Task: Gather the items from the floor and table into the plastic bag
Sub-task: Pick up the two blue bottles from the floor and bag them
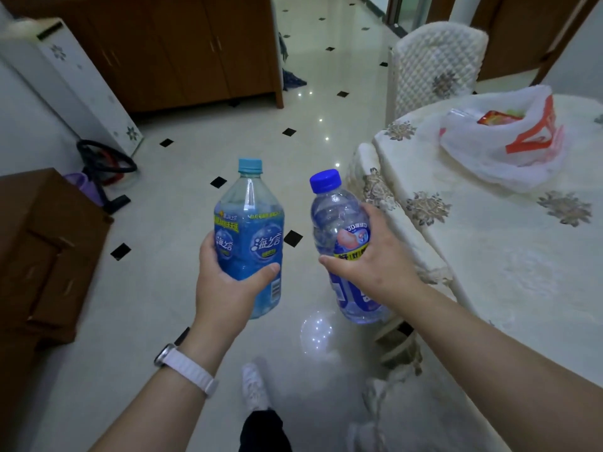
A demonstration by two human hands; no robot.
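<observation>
My left hand grips a large blue-labelled bottle with a light blue cap, held upright above the floor. My right hand holds a smaller clear bottle with a dark blue cap, tilted slightly left. A white plastic bag with red print lies open on the table at the right, a red packet showing inside it. Both bottles are well left of the bag, over the floor beside the table's edge.
A padded white chair stands behind the table. A brown cabinet is at the back, a brown box at the left, and a vacuum hose near the wall. My shoe is on the tiled floor below.
</observation>
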